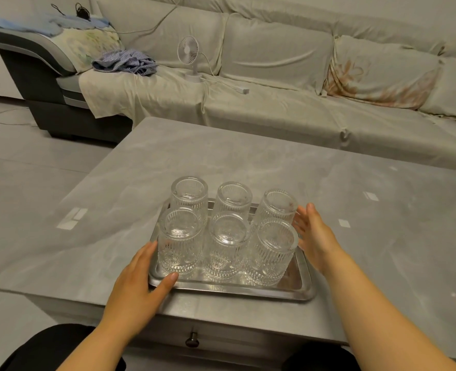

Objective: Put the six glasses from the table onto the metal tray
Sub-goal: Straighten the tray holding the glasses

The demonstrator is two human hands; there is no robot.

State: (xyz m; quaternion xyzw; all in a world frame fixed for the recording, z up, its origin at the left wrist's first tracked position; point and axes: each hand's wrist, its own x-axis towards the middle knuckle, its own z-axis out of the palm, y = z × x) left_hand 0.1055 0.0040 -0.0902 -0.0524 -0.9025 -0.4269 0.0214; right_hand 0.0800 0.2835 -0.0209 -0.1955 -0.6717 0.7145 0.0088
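Several clear ribbed glasses (228, 245) stand upside down on the metal tray (232, 290) in two rows near the table's front edge. My left hand (138, 282) lies at the tray's left front corner, fingers spread, thumb on the rim beside the front left glass (180, 242). My right hand (315, 236) is open at the tray's right side, fingers close to the two right-hand glasses (273, 250). Neither hand holds a glass.
The grey marble-look table (248, 167) stretches far and right of the tray. A drawer knob (192, 340) sits below the front edge. Beyond is a covered sofa (275, 84) with a small white fan (190, 57), a cable and clothes.
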